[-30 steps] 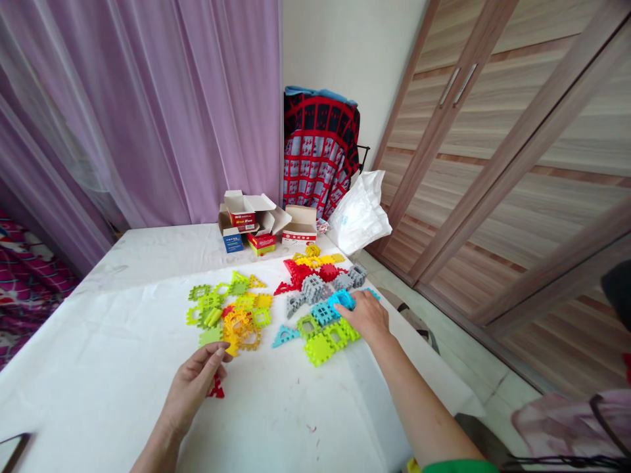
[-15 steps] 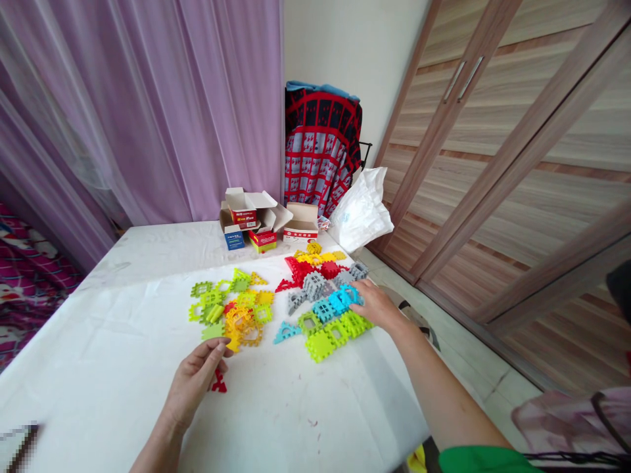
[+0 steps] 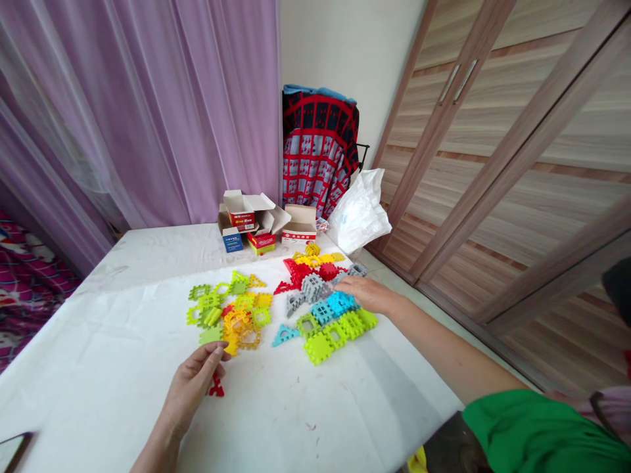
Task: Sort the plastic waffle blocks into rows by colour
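Observation:
Flat plastic interlocking pieces lie on a white-covered table [image 3: 98, 341]. My left hand [image 3: 192, 384] hovers near the front, fingers curled around a small red piece [image 3: 215, 389]. Just beyond it sits a heap of green, yellow and orange pieces [image 3: 231, 314]. My right hand [image 3: 371, 294] reaches across the right-hand group, fingers stretched flat, with its fingertips at the grey pieces [image 3: 311, 289]. Blue pieces [image 3: 331, 306] lie beside that hand and lime-green pieces [image 3: 338, 332] in front of it. Red pieces [image 3: 304, 270] and yellow ones [image 3: 315, 255] lie further back. A blue triangle [image 3: 284, 336] lies apart.
Several small open cardboard boxes [image 3: 256, 226] stand at the table's far edge, with a white plastic bag [image 3: 359, 210] to their right. Behind them is a chair draped in a red patterned cloth [image 3: 318, 151]. Wooden wardrobe doors [image 3: 493, 164] stand right, a purple curtain [image 3: 148, 112] left, and a phone [image 3: 10, 450] lies front-left.
My right hand has slid from the blue pieces further back towards the grey ones, its fingers now flatter. The left hand has stayed in place with the red piece.

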`<state>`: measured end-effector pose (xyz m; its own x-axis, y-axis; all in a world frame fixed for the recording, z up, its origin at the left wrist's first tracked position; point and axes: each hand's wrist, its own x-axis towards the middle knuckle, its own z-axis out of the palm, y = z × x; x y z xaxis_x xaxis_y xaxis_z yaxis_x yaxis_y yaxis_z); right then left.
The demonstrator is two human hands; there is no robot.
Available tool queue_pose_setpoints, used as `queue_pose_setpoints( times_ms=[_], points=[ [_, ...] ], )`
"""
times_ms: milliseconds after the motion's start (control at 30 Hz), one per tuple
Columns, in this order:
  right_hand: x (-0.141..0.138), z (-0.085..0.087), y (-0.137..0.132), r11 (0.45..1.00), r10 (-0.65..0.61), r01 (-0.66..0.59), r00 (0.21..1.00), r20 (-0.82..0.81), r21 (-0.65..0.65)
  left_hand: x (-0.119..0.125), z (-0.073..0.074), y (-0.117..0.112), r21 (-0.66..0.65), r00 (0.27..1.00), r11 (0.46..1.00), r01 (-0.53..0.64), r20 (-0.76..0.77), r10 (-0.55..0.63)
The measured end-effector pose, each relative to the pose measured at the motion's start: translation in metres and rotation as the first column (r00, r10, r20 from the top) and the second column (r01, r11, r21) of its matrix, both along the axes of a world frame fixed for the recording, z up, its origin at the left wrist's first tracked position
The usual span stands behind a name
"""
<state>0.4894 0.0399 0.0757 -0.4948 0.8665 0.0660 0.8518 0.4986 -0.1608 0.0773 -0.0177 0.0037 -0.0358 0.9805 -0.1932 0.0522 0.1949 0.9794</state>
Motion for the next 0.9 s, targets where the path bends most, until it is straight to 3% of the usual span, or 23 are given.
queue_pose_setpoints(
  times_ms=[100, 200, 300, 400, 533, 700, 900],
  points=[
    [0.000, 0.004, -0.001, 1.000, 0.000, 0.001, 0.998, 0.065, -0.014, -0.001, -0.002, 0.001, 0.004, 1.000, 1.000, -0.001, -0.009, 0.001],
    [-0.002, 0.006, -0.008, 0.979, -0.202, 0.199, 0.972, 0.121, 0.035, -0.001, -0.001, 0.001, 0.005, 1.000, 1.000, -0.006, -0.010, 0.006],
    [-0.013, 0.004, -0.019, 0.844, -0.536, 0.533, 0.835, 0.129, 0.059, 0.001, 0.000, 0.001, 0.008, 1.000, 1.000, -0.028, -0.001, 0.028],
    [-0.032, -0.003, -0.029, 0.721, -0.686, 0.692, 0.710, 0.159, 0.023, 0.002, 0.000, 0.000, 0.005, 0.999, 0.999, -0.038, 0.012, 0.038],
    [-0.054, -0.013, -0.033, 0.692, -0.708, 0.722, 0.675, 0.207, 0.013, 0.000, -0.003, 0.001, 0.007, 0.999, 1.000, -0.028, 0.014, 0.028],
    [-0.060, -0.016, -0.029, 0.672, -0.729, 0.740, 0.651, 0.210, 0.039, 0.000, -0.001, 0.001, 0.009, 1.000, 1.000, -0.022, 0.008, 0.022],
    [-0.057, -0.013, -0.030, 0.696, -0.710, 0.717, 0.681, 0.180, 0.032, 0.002, 0.004, 0.000, -0.007, 1.000, 1.000, -0.016, -0.002, 0.016]
  ],
)
